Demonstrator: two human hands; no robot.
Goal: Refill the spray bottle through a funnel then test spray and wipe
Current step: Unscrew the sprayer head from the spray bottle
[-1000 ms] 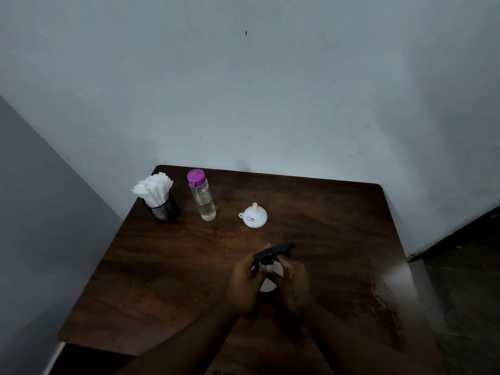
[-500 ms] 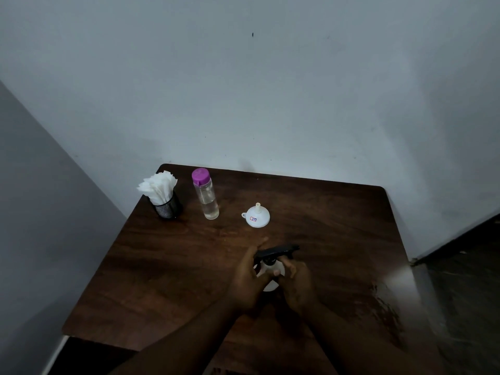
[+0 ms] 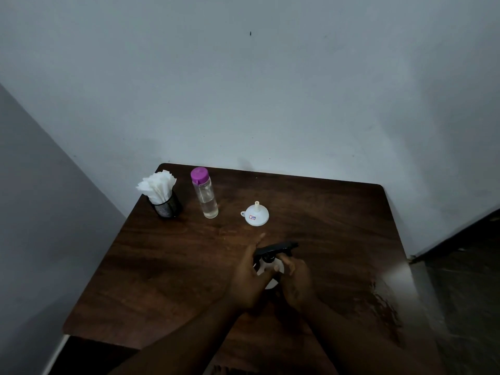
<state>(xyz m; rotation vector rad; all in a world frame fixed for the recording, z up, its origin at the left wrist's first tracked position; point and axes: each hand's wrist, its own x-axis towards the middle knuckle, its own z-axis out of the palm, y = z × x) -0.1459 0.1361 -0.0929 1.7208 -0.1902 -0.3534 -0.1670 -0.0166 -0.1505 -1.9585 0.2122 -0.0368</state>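
A white spray bottle with a black trigger head (image 3: 276,249) stands near the middle of the dark wooden table (image 3: 162,266). My left hand (image 3: 249,280) wraps the bottle's body from the left. My right hand (image 3: 296,280) grips it from the right, fingers up at the black collar below the head. Most of the bottle is hidden between my hands. Beyond them a white funnel (image 3: 255,215) lies mouth down, spout up. A clear bottle with a purple cap (image 3: 204,193), partly filled with clear liquid, stands further left.
A black mesh cup of white paper napkins (image 3: 162,196) stands at the table's back left corner. Walls close in behind and on the left. The right part of the table top shows wet patches (image 3: 384,307). Dark floor lies to the right.
Both hands stay on the spray bottle with only small finger shifts at the head. The camera view has tilted slightly.
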